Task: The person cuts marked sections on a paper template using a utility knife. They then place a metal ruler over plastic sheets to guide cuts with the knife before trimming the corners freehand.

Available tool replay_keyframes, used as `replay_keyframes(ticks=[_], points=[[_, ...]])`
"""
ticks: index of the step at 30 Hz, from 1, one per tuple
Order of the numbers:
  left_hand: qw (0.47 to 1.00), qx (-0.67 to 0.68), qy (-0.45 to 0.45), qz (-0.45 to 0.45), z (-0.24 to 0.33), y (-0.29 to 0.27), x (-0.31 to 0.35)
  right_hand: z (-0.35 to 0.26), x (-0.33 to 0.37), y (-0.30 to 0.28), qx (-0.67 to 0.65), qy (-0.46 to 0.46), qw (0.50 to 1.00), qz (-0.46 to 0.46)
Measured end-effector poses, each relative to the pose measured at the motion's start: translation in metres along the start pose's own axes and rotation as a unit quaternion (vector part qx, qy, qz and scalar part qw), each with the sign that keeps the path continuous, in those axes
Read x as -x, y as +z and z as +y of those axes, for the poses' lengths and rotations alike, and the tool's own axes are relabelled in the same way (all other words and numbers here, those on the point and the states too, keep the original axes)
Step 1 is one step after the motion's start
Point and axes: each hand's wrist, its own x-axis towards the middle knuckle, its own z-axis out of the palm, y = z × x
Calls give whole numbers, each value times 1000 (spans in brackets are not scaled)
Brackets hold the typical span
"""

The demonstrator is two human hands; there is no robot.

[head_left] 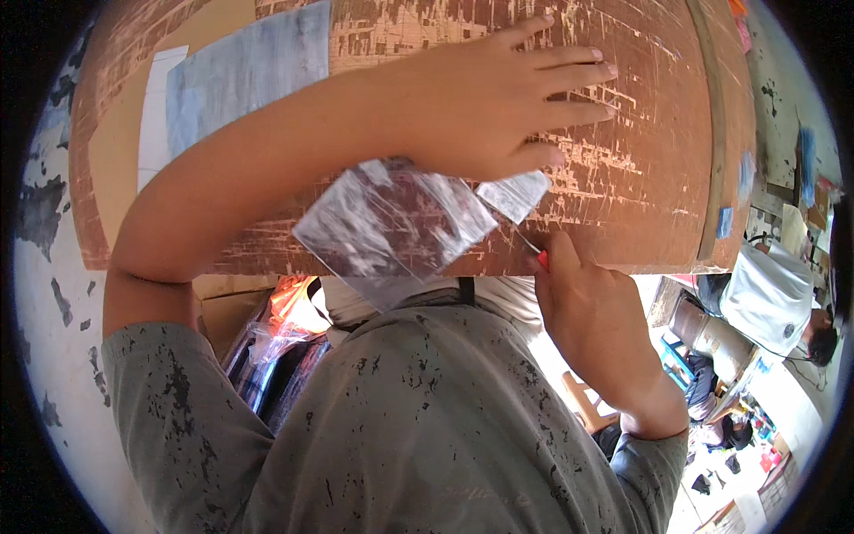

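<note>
My left hand (498,107) reaches across the worn brown board with its fingers spread, palm toward the surface. Under its wrist and heel lies a clear plastic sheet (400,218), whose lower corner hangs over the board's near edge. A smaller clear plastic piece (516,194) sits just right of the sheet, close below the left thumb. My right hand (587,303), at the near edge, is closed round a red-handled tool (543,260) with a thin metal blade. The blade points up and left toward the small piece; most of the handle is hidden in the fist.
The scratched wooden board (658,196) carries a dark strip (712,116) near its right end. Grey-blue sheets (249,71) lie on brown cardboard (116,160) at the far left. Orange plastic (295,303) shows below the edge. Another person (774,294) is at the right.
</note>
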Motion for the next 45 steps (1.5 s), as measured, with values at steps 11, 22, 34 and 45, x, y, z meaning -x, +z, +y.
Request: replay_keyframes(ticks=[11, 22, 34, 45], points=[[999, 9, -3, -35, -5, -10, 1, 7, 12, -1, -65, 26, 997, 36], [998, 21, -20, -54, 0, -9, -1, -3, 3, 3, -42, 84, 992, 88], [998, 21, -26, -52, 1, -8, -2, -28, -14, 3, -90, 29, 991, 98], [999, -9, -19, -42, -1, -7, -2, -28, -13, 5, -79, 36, 994, 70]])
